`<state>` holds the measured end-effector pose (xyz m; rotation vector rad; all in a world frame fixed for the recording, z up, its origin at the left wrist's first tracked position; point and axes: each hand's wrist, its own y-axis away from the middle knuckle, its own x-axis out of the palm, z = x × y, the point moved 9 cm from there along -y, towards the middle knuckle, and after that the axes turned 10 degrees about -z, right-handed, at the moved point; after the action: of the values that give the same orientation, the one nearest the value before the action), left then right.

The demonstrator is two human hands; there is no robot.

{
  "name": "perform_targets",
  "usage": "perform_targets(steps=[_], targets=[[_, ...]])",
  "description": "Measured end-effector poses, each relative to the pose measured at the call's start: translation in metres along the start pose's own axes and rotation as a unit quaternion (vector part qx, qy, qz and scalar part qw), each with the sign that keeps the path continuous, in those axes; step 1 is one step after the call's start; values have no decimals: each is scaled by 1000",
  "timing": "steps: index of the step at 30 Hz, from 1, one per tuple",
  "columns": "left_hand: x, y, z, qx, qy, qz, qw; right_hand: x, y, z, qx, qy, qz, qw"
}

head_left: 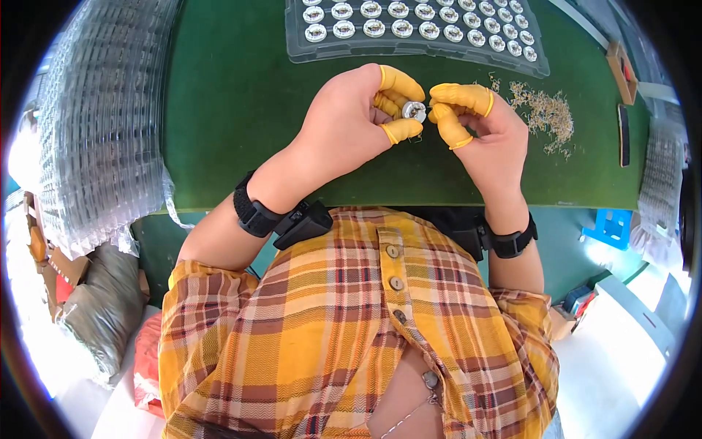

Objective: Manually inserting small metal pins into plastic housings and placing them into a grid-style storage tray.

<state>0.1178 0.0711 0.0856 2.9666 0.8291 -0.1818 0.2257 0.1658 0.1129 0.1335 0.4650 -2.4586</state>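
Above the green table [234, 88], my left hand [340, 113] holds a small round white-and-silver part [414, 111] between thumb and fingers. Its face, with a dark centre, is turned toward my right hand [486, 132]. Thumb and forefinger of that hand are pinched together just right of the part; whatever is between them is too small to make out. Yellow finger cots cover fingertips on both hands. To the right lies a loose pile of tiny wire-like pieces [545, 113]. Beyond my hands, similar round parts [402, 28] sit in rows in a clear tray [468, 60].
Tall stacks of clear plastic trays [102, 124] stand along the left edge. At the right are a small wooden box [621, 72] and a dark flat bar [624, 135]. A blue stool [610, 228] stands below the table's right end.
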Motion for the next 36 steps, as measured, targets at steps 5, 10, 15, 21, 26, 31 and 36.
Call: perform_targets(steps=[5,10,15,21,26,31,36], targets=[[2,2,1,-6,-1,1,1000,4,3,8,-30,49,8,998],[2,2,3,-7,-13,-1,1000,5,4,20,-102,124,13,987],[0,0,4,-14,-27,-6,1000,9,7,36,-217,180,6,959],[1,1,2,-16,-26,-11,999,8,8,38,-216,176,2,960],[1,1,5,-17,-35,-11,999,9,9,36,-219,178,-2,959],[2,0,6,-21,-41,-8,999,7,10,34,-213,173,-7,962],[1,-1,6,-28,-36,-11,999,6,9,33,-202,166,-14,965]])
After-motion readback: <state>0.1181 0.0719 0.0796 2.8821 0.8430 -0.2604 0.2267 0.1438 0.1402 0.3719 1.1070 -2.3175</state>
